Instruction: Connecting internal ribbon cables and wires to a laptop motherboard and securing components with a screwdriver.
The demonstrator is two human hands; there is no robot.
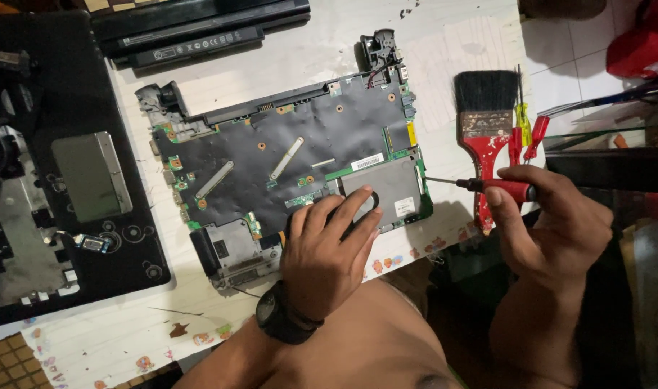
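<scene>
I see a white table (444, 43), its near edge printed with small cartoon figures, and pale floor tiles to the right. My left hand (327, 248) lies flat and open on the laptop motherboard (286, 155) at the table's middle. My right hand (548, 216) grips a red-handled screwdriver (480, 184), tip at the board's right edge. A paintbrush (485, 122) lies beside it.
</scene>
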